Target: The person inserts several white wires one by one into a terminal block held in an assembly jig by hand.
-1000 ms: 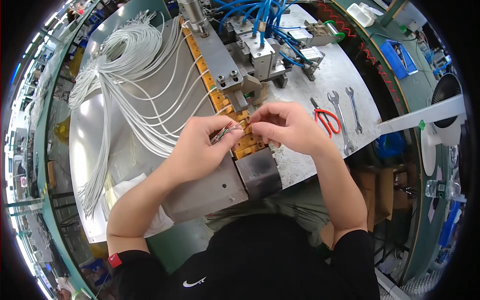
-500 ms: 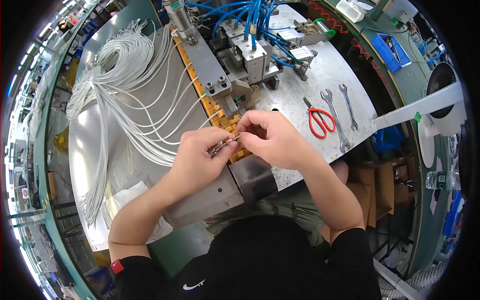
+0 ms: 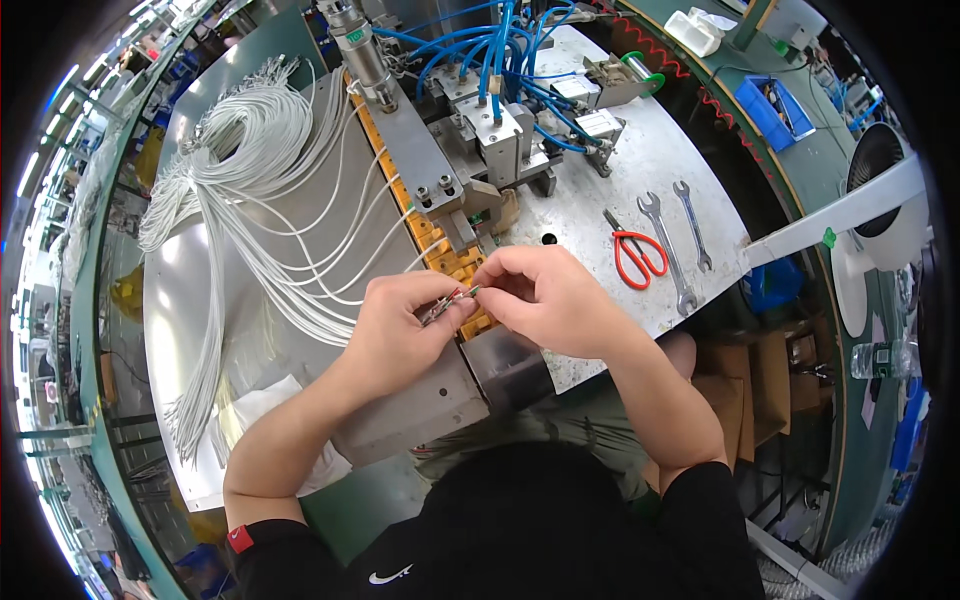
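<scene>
My left hand point(image 3: 400, 325) pinches the end of a white cable whose thin coloured wires point(image 3: 452, 298) stick out toward the right. My right hand point(image 3: 545, 300) meets it, fingertips closed on those wire tips. Both hands hover just above the near end of an orange slotted rail point(image 3: 440, 245) that runs along a grey metal bar point(image 3: 415, 155) on the machine. A large bundle of white cables point(image 3: 250, 170) fans across the steel table point(image 3: 200, 330) to the left, some strands leading toward my left hand.
Red-handled scissors point(image 3: 636, 256) and two wrenches point(image 3: 672, 245) lie on the plate right of my hands. A pneumatic fixture with blue hoses point(image 3: 500, 60) stands behind. A white cloth point(image 3: 265, 415) lies near my left forearm. A white fan point(image 3: 880, 180) stands at far right.
Both hands have stayed together over the orange rail, shifting slightly toward me and left in the view as my head moved. The wire end remains pinched between them.
</scene>
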